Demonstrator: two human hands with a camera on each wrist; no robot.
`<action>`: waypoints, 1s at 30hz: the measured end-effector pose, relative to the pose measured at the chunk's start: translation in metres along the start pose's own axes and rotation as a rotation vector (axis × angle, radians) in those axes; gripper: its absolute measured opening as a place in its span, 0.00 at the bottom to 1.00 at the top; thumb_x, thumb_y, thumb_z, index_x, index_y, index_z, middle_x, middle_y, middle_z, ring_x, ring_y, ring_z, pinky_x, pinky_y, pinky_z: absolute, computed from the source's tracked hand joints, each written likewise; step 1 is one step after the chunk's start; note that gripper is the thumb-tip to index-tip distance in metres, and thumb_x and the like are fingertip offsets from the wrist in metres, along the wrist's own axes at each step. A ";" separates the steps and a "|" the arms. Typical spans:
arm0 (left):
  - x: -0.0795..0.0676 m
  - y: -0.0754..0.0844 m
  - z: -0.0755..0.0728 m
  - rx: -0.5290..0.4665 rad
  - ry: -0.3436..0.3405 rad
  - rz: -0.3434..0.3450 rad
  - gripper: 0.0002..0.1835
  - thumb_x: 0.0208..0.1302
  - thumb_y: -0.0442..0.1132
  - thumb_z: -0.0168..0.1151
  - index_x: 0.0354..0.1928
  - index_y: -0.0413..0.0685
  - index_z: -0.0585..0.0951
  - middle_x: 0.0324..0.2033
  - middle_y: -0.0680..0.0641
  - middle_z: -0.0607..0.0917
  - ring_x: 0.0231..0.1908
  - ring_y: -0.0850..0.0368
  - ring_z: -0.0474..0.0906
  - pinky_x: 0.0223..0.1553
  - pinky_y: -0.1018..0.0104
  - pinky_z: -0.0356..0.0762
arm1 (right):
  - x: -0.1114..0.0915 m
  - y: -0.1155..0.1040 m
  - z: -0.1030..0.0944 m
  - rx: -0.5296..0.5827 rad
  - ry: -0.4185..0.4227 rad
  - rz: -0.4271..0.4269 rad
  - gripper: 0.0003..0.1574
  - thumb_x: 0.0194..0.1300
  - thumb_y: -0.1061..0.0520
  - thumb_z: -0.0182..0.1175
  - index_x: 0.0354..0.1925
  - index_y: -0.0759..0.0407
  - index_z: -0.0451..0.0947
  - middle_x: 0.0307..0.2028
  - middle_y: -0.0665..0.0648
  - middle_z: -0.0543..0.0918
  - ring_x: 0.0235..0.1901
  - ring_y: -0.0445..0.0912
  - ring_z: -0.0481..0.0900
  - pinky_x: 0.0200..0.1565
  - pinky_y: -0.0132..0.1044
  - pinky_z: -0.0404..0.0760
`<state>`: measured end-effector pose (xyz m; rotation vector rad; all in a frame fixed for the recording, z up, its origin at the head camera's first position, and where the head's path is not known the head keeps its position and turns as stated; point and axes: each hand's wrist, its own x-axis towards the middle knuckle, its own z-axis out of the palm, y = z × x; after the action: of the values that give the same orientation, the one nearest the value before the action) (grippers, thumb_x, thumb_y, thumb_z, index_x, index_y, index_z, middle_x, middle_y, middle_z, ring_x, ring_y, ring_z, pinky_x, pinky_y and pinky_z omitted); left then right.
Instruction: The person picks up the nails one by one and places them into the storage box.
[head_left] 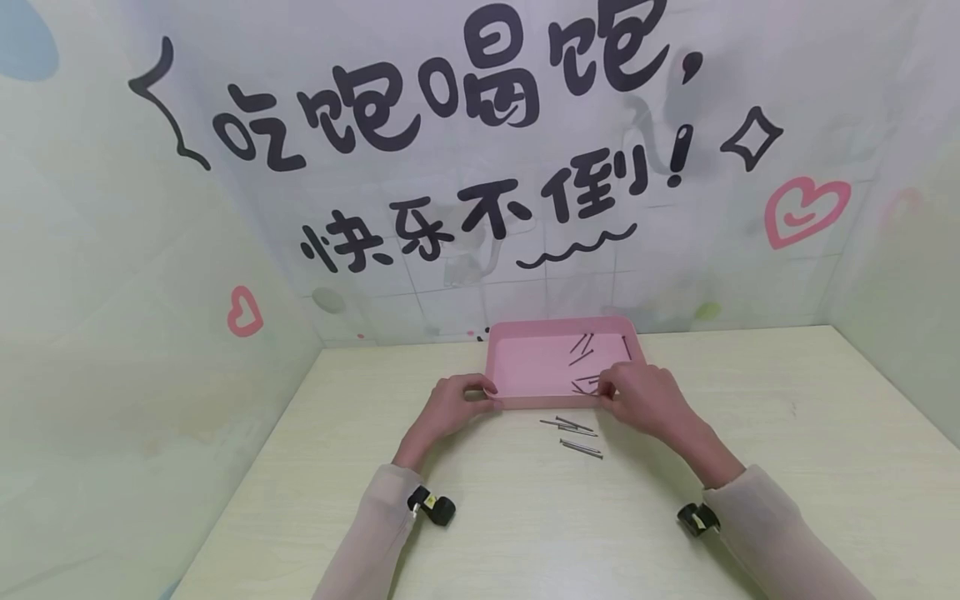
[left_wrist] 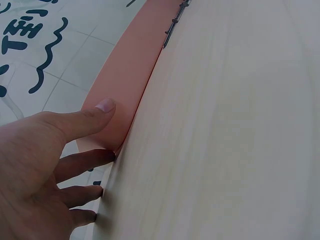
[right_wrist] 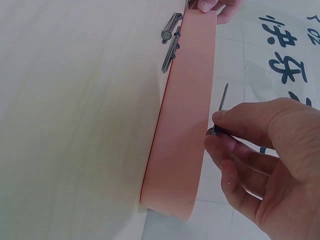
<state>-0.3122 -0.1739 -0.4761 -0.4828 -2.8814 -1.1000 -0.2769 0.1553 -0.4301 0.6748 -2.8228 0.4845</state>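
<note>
A shallow pink tray [head_left: 555, 402] lies on the table against the back wall, with several nails [head_left: 581, 358] in its right half. My left hand [head_left: 453, 406] holds its front left corner; in the left wrist view, the left thumb [left_wrist: 106, 106] lies on the front wall of the tray. Over the tray's front right rim, my right hand [head_left: 645, 398] pinches a single nail [right_wrist: 223, 100] between thumb and fingers, head at the fingertips and point sticking out. Several loose nails [head_left: 577, 429] lie on the table just in front of the tray.
The pale wooden table [head_left: 555, 533] meets a printed back wall [head_left: 420, 308] just behind the tray. Side walls stand to the left and right. Both sleeved wrists carry small black cameras [head_left: 433, 506].
</note>
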 end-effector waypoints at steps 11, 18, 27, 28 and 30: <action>0.000 0.000 0.001 -0.014 0.005 -0.016 0.10 0.62 0.48 0.75 0.44 0.61 0.88 0.47 0.56 0.91 0.61 0.50 0.82 0.70 0.44 0.71 | 0.000 0.001 0.000 0.000 0.045 0.026 0.02 0.62 0.59 0.71 0.34 0.56 0.90 0.31 0.50 0.89 0.23 0.40 0.76 0.24 0.37 0.74; 0.000 -0.001 0.001 -0.010 0.012 -0.003 0.10 0.62 0.48 0.75 0.44 0.61 0.88 0.46 0.57 0.91 0.60 0.51 0.83 0.69 0.45 0.72 | -0.001 0.000 -0.001 -0.041 0.084 0.029 0.02 0.61 0.61 0.71 0.31 0.58 0.89 0.28 0.51 0.86 0.22 0.41 0.73 0.23 0.37 0.72; 0.000 -0.001 0.001 -0.009 0.015 -0.001 0.10 0.62 0.48 0.75 0.44 0.61 0.88 0.46 0.57 0.91 0.60 0.51 0.83 0.69 0.45 0.72 | -0.002 0.001 -0.001 -0.072 0.086 0.033 0.05 0.61 0.63 0.70 0.29 0.56 0.86 0.24 0.50 0.82 0.20 0.43 0.71 0.22 0.37 0.69; 0.000 -0.001 0.001 -0.008 0.014 -0.001 0.10 0.62 0.48 0.75 0.44 0.61 0.88 0.46 0.57 0.91 0.60 0.51 0.83 0.69 0.45 0.72 | -0.002 0.001 0.000 -0.074 0.087 0.033 0.05 0.61 0.63 0.70 0.28 0.55 0.86 0.24 0.50 0.82 0.20 0.43 0.71 0.22 0.37 0.69; 0.000 -0.001 0.001 -0.008 0.015 0.001 0.10 0.62 0.48 0.75 0.44 0.60 0.88 0.46 0.57 0.91 0.60 0.50 0.83 0.69 0.44 0.72 | -0.002 0.002 0.000 -0.076 0.087 0.035 0.05 0.61 0.63 0.70 0.28 0.55 0.86 0.24 0.50 0.82 0.20 0.43 0.71 0.22 0.38 0.69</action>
<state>-0.3124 -0.1741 -0.4780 -0.4743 -2.8650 -1.1113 -0.2763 0.1573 -0.4307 0.5759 -2.7599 0.3998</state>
